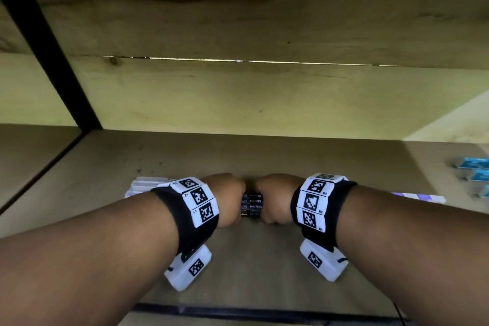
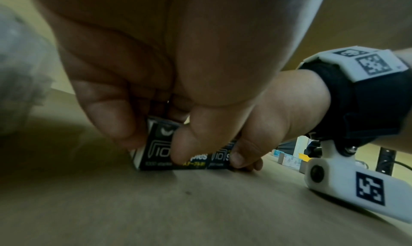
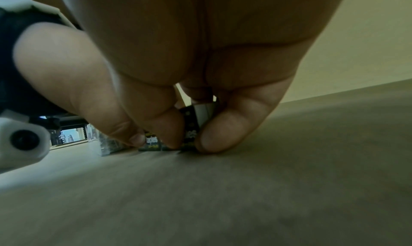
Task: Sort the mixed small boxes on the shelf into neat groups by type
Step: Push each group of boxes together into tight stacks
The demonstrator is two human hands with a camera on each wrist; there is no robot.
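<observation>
A small group of black staple boxes [image 1: 251,205] stands on the wooden shelf [image 1: 264,259] between my two hands. My left hand [image 1: 227,198] grips the group from the left, thumb and fingers curled round the black boxes [image 2: 160,152]. My right hand [image 1: 275,198] grips it from the right, its thumb and fingers pinching the end of the black boxes [image 3: 189,131]. Both hands press down near the shelf surface. Most of the boxes are hidden by my fingers.
A stack of clear white boxes [image 1: 144,186] lies just left of my left wrist. Blue boxes [image 1: 472,171] sit at the far right, with a purple-and-white box [image 1: 420,197] nearer. A dark upright post [image 1: 53,61] bounds the shelf at left, the wooden back panel [image 1: 264,87] behind.
</observation>
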